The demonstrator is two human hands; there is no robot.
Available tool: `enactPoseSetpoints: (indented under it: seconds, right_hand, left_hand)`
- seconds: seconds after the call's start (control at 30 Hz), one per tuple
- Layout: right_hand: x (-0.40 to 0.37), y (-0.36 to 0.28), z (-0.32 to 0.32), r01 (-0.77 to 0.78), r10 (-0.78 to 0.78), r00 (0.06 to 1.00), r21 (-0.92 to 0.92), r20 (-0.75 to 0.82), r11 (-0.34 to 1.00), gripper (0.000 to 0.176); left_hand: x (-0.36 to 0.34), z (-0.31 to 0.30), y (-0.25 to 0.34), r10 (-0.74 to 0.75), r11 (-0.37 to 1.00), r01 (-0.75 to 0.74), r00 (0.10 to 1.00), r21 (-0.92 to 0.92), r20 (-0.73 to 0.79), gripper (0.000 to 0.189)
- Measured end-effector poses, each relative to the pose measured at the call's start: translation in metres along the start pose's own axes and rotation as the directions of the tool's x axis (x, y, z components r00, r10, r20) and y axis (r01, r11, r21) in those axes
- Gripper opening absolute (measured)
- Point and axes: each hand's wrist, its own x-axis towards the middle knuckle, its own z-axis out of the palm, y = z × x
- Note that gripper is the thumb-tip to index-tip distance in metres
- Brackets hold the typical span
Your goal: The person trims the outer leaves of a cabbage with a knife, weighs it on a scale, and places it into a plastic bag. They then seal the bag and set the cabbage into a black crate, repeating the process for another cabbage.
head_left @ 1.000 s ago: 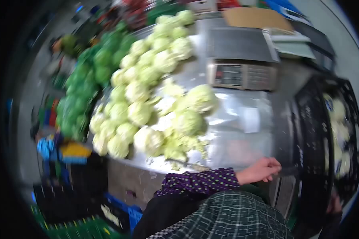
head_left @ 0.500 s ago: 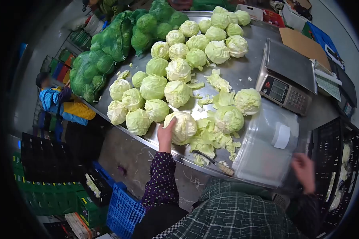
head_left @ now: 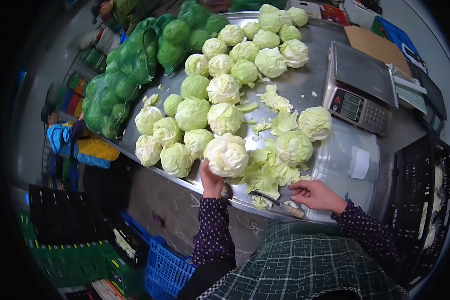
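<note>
My left hand (head_left: 212, 181) grips a pale, trimmed cabbage (head_left: 227, 155) from its lower left side, near the table's front edge. The cabbage looks slightly tilted towards me. My right hand (head_left: 316, 195) hovers over the loose leaves, fingers loosely bent and apart, with nothing visible in them. Just below it lies a knife (head_left: 291, 209) with a light handle, its dark blade resting among trimmed leaves (head_left: 262, 180). Two more cabbages, a green one (head_left: 294, 148) and a paler one (head_left: 315, 123), sit behind the leaf pile.
Several cabbages (head_left: 192, 114) stand in rows on the metal table. Green net sacks (head_left: 112, 97) of cabbages lie at the left. A weighing scale (head_left: 360, 90) and clear plastic bags (head_left: 345, 155) are at right, beside a black crate (head_left: 420, 200). A person in blue (head_left: 60, 137) is at far left.
My right hand has moved left from beside the plastic bags to above the knife. My left hand stays at the cabbage, which has turned slightly and shows more of its pale underside.
</note>
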Motion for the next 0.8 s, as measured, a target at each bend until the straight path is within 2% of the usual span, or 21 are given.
enactPoseSetpoints:
  seconds: [0.03,0.1,0.17,0.2,0.23,0.27,0.3,0.37,0.4,0.43,0.47,0.5,0.53,0.57,0.6,0.63,0.67,0.7,0.73,0.77,0.8]
  right_hand:
    - [-0.001,0.003,-0.002,-0.002,0.002,1.000,0.010,-0.020,1.000,0.033]
    - [-0.005,0.008,-0.010,-0.068,0.091,0.995,0.409,-0.038,0.910,0.042]
    - [-0.007,0.015,-0.019,0.131,-0.007,0.983,0.682,-0.181,0.720,0.056]
    - [-0.010,0.014,-0.027,0.182,-0.002,0.971,0.738,-0.237,0.650,0.067]
    - [-0.017,0.012,-0.035,0.238,0.013,0.954,0.782,-0.299,0.576,0.079]
    - [-0.025,0.010,-0.044,0.299,0.052,0.928,0.821,-0.368,0.486,0.082]
    - [-0.040,0.013,-0.054,0.364,0.087,0.899,0.842,-0.430,0.398,0.086]
    - [-0.089,0.046,-0.067,0.304,0.012,0.953,0.951,-0.304,-0.062,0.084]
    - [-0.117,0.061,-0.061,0.402,0.155,0.907,0.915,-0.393,-0.036,0.080]
    - [-0.140,0.075,-0.054,0.487,0.280,0.837,0.873,-0.471,0.012,0.076]
    - [-0.161,0.095,-0.041,0.506,0.304,0.819,0.862,-0.486,0.015,0.076]
    - [-0.180,0.117,-0.023,0.673,0.351,0.694,0.739,-0.629,-0.007,0.068]
    - [-0.195,0.131,-0.008,0.810,0.395,0.544,0.586,-0.740,-0.017,0.060]
    - [-0.207,0.137,0.000,0.819,0.409,0.529,0.574,-0.744,-0.015,0.060]
    - [-0.217,0.142,0.006,0.826,0.398,0.522,0.563,-0.755,-0.016,0.058]
    - [-0.227,0.148,0.015,0.836,0.386,0.512,0.549,-0.768,-0.016,0.056]
    - [-0.236,0.161,0.028,0.850,0.405,0.485,0.526,-0.775,-0.012,0.056]
    - [-0.242,0.180,0.042,0.744,0.279,0.227,0.351,-0.933,0.568,0.054]
    - [-0.250,0.191,0.052,0.356,0.022,0.066,0.045,-0.998,0.933,0.052]
    - [-0.257,0.180,0.049,0.347,0.040,0.031,0.048,-0.999,0.937,0.052]
    - [-0.262,0.169,0.041,0.623,0.284,0.156,0.317,-0.946,0.715,0.052]
  left_hand:
    - [-0.010,0.013,0.002,0.041,0.997,-0.035,0.995,-0.065,0.088,0.074]
    - [-0.019,0.038,0.002,0.066,0.993,-0.047,0.983,-0.109,0.172,0.077]
    - [-0.046,0.088,0.001,-0.001,0.993,-0.020,0.985,0.115,0.174,0.086]
    - [-0.062,0.115,-0.008,0.009,0.964,-0.082,0.960,0.252,0.279,0.082]
    - [-0.076,0.136,-0.021,-0.002,0.918,-0.153,0.921,0.367,0.390,0.079]
    - [-0.084,0.147,-0.031,-0.039,0.922,-0.227,0.753,0.314,0.657,0.079]
    - [-0.091,0.160,-0.040,-0.137,0.974,-0.048,0.657,0.222,0.741,0.067]
    - [-0.097,0.184,-0.078,-0.037,0.848,-0.303,0.785,0.436,0.619,0.051]
    - [-0.098,0.186,-0.107,0.074,0.648,-0.488,0.804,0.585,0.590,0.038]
    - [-0.100,0.186,-0.135,0.080,0.318,-0.714,0.676,0.624,0.732,0.031]
    - [-0.110,0.186,-0.162,-0.096,0.337,-0.744,0.583,0.578,0.807,0.033]
    - [-0.123,0.186,-0.186,-0.265,0.361,-0.765,0.464,0.533,0.845,0.034]
    - [-0.128,0.185,-0.209,-0.282,0.373,-0.760,0.454,0.533,0.845,0.034]
    - [-0.129,0.183,-0.231,-0.347,0.227,-0.914,0.248,0.338,0.905,0.037]
    - [-0.128,0.183,-0.249,-0.431,0.096,-0.992,0.036,0.086,0.902,0.039]
    - [-0.125,0.179,-0.260,-0.438,0.114,-0.991,0.014,0.072,0.899,0.039]
    - [-0.121,0.177,-0.267,-0.472,0.064,-0.996,0.026,0.064,0.881,0.040]
    - [-0.117,0.178,-0.273,-0.505,0.016,-0.999,0.031,0.045,0.863,0.041]
    - [-0.117,0.181,-0.275,-0.513,0.003,-0.999,0.038,0.045,0.858,0.037]
    - [-0.115,0.183,-0.283,-0.488,-0.038,-0.999,0.033,0.016,0.872,0.030]
    - [-0.114,0.182,-0.285,-0.475,-0.014,-1.000,0.025,0.021,0.879,0.027]
